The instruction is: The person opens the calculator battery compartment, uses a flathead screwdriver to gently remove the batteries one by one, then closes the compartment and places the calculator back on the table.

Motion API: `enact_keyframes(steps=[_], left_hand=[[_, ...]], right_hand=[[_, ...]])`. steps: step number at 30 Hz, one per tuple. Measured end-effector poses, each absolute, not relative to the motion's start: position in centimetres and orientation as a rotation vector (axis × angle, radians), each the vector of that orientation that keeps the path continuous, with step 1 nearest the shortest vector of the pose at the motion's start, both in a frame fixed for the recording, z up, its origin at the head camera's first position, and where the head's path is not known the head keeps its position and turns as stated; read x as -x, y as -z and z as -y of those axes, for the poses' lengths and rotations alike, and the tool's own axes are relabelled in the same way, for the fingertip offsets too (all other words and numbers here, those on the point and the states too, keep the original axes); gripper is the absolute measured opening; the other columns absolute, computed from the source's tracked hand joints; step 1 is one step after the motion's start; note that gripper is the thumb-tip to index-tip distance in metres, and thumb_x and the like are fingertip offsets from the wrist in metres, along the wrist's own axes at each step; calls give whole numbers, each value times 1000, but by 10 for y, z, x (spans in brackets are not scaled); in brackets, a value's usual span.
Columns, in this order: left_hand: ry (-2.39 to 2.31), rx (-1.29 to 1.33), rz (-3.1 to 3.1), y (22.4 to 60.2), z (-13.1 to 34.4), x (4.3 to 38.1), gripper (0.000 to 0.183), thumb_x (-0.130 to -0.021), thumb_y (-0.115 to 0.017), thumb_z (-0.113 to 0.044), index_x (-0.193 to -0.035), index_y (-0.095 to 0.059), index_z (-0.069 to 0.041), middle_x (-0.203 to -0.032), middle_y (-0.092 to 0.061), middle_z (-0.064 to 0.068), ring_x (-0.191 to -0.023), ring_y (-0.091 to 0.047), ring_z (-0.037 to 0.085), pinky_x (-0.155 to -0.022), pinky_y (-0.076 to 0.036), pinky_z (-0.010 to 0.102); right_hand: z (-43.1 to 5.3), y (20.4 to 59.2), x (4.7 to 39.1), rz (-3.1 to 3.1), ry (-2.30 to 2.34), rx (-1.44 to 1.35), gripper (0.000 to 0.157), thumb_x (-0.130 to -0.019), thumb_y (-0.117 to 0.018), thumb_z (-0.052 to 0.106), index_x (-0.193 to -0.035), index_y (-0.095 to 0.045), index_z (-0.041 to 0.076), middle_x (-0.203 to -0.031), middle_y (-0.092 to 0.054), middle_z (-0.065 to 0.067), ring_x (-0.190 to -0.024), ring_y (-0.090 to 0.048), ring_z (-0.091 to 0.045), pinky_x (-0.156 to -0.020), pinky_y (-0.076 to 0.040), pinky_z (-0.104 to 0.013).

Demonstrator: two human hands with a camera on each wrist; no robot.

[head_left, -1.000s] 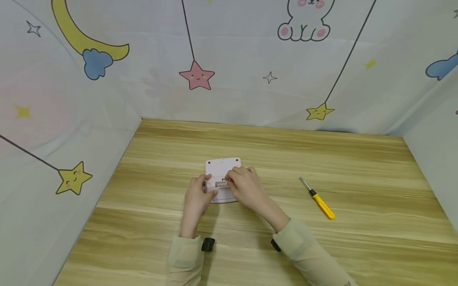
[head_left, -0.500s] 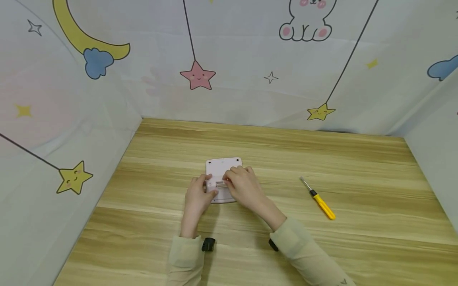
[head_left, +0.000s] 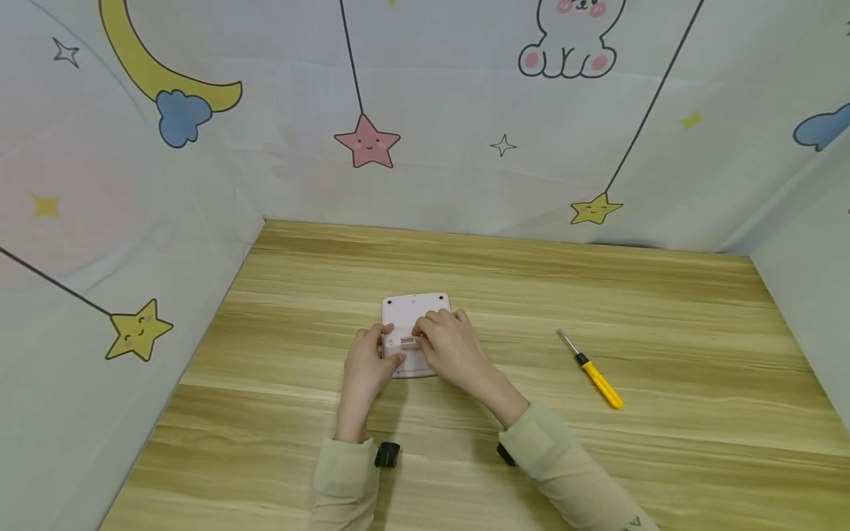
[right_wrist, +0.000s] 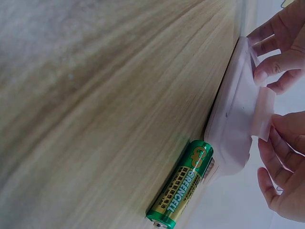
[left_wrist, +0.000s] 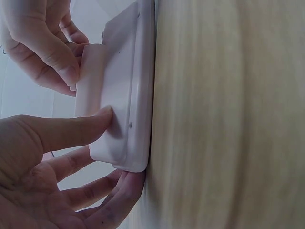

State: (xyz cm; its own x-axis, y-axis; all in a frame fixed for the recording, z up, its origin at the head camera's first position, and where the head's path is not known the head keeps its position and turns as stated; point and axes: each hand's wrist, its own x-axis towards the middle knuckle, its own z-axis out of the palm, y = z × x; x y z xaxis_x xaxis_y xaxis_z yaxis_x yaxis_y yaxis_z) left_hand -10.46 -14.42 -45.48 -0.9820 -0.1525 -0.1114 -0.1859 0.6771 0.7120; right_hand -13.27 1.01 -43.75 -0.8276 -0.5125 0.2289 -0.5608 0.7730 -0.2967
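Observation:
A pale pink calculator-like device (head_left: pixel 412 313) lies on the table with its back up, showing an oblong battery slot (head_left: pixel 407 341) in its raised part. Holding its left side, my left hand (head_left: pixel 367 361) has the thumb on top and the fingers along the edge. My right hand (head_left: pixel 454 345) pinches at the slot's right end; a small pale piece (left_wrist: pixel 72 88) shows under its fingertips, mostly hidden. In the right wrist view a green and gold AA-type battery (right_wrist: pixel 181 186) lies on the table beside the device; the right hand hides it from the head view.
To the right, a screwdriver (head_left: pixel 600 382) with a yellow handle lies on the wood-grain table (head_left: pixel 697 354). Printed cloth walls (head_left: pixel 451 192) enclose the back and both sides.
My right hand has shifted slightly left over the slot, and its fingertips cover more of it. The left hand and the device stay essentially in place.

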Motion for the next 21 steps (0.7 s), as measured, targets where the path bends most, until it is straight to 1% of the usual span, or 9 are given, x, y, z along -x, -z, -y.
enact_keyframes(steps=[15, 21], left_hand=[[-1214, 296, -2829, 453, 144, 105, 48, -78, -76, -10, -124, -60, -6, -108, -59, 19, -81, -52, 23, -65, -35, 27], [-1207, 290, -2839, 453, 144, 104, 48, -78, -76, -10, -123, -61, -5, -107, -60, 19, -81, -53, 23, -65, -36, 27]], right_hand=[[-8, 436, 138, 2866, -499, -846, 6, -88, -66, 17, -89, -72, 15, -85, -68, 3, -79, -58, -15, -78, -42, -34], [-8, 435, 140, 2884, -519, -865, 6, -88, -66, 15, -89, -72, 14, -85, -68, 1, -79, -59, -17, -77, -42, -35]])
